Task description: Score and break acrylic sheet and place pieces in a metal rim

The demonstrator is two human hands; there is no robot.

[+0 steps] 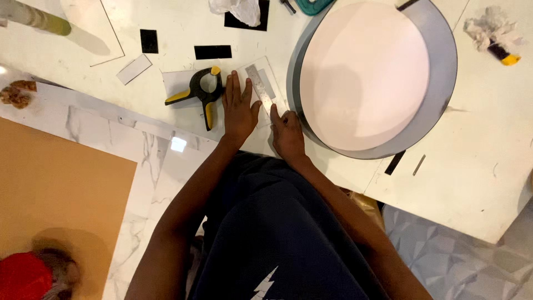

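My left hand (239, 108) lies flat, fingers spread, pressing on a clear plastic sheet (270, 82) on the white table. A steel ruler (259, 88) lies on that sheet, slanting between my two hands. My right hand (287, 132) is curled beside the ruler's near end, index finger pointing along its edge; whether it holds a small tool is hidden. A black and yellow spring clamp (201, 91) grips the sheet's left edge, just left of my left hand.
A large round pale disc with a grey rim (441, 66) lies right of my hands. Black strips (212, 51), a white strip (134, 69), crumpled paper (240, 8) and a rag (488, 28) are scattered on the table (488, 166). A brown board (55, 183) lies on marble flooring at left.
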